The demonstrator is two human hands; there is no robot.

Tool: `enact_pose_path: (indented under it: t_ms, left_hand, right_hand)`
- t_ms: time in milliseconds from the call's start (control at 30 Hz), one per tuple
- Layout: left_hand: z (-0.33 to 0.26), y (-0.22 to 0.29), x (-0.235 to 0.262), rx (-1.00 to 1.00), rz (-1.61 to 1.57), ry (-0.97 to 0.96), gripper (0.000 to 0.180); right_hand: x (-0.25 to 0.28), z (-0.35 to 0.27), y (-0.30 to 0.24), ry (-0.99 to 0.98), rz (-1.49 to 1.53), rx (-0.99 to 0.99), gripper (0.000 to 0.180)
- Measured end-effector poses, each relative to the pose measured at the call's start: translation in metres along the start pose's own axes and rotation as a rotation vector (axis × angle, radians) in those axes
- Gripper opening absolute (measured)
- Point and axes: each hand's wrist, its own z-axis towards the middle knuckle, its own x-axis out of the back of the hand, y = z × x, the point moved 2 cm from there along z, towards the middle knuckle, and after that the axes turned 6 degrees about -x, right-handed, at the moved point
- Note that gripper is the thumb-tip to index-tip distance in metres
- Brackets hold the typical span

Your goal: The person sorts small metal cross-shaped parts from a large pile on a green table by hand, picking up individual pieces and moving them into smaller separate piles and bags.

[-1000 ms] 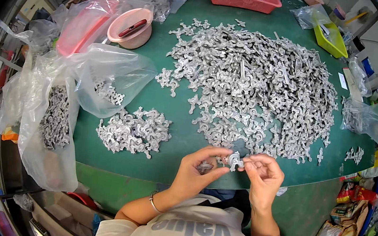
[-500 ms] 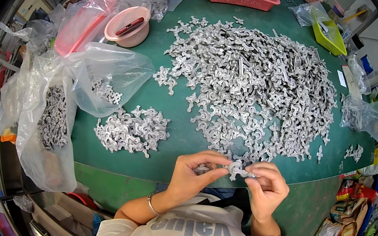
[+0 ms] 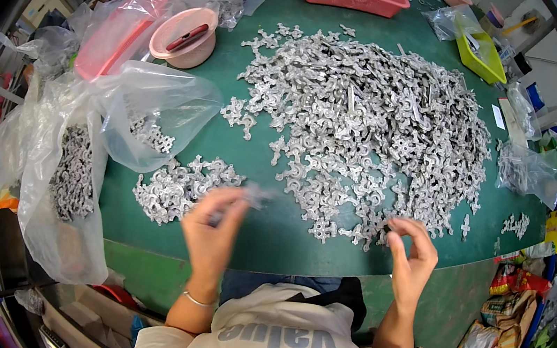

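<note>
My left hand [image 3: 213, 225] is closed, with a small silver metal casting [image 3: 259, 195] at its fingertips, smeared by motion. Something grey also shows inside the curled fingers. Beside this hand lies a small pile of like castings [image 3: 182, 186], lobed and curved in shape. At the near edge of the large heap of castings [image 3: 370, 116], my right hand [image 3: 411, 258] has its thumb and fingers apart. Its fingertips are close to some loose pieces; whether they touch one I cannot tell.
Left of the small pile lie clear plastic bags [image 3: 59, 237] with castings inside. A pink bowl [image 3: 192, 57] holds a red-handled tool. Farther back stand a red tray [image 3: 350, 0] of metal rings and a yellow-green basket [image 3: 483, 64]. A few castings [image 3: 516, 225] lie far right.
My hands have parted from the casting they both held. The left has swung left towards the small pile with a casting; the right has let go and moved slightly right and forward to the heap.
</note>
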Motion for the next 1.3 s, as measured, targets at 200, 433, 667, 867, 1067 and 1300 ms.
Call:
enact_pose_path:
  t_ms: [200,433,667,867,1067,1300]
  left_hand:
    - [0.014,-0.038,0.06,-0.214,0.511,0.283,0.014]
    - [0.004,-0.008,0.028,-0.266,0.354,0.213,0.021]
    - [-0.012,0.004,-0.01,-0.208,0.13,-0.051,0.022]
    - [-0.025,0.005,-0.042,0.126,-0.363,-0.434,0.031]
    - [-0.018,0.027,-0.054,0.278,-0.516,-0.602,0.035]
    - [-0.02,0.033,-0.051,0.065,-0.417,-0.514,0.032]
  right_hand:
    - [-0.017,0.007,0.014,0.003,-0.49,0.161,0.028]
    - [-0.035,0.01,0.02,-0.015,-0.733,0.187,0.021]
    - [-0.027,0.012,0.017,0.038,-0.455,0.209,0.016]
    - [-0.026,0.003,0.0,-0.056,0.355,-0.118,0.012]
    - [-0.031,-0.015,-0.025,-0.216,0.39,-0.052,0.011]
    - [-0.031,-0.019,-0.031,-0.174,0.354,0.101,0.016]
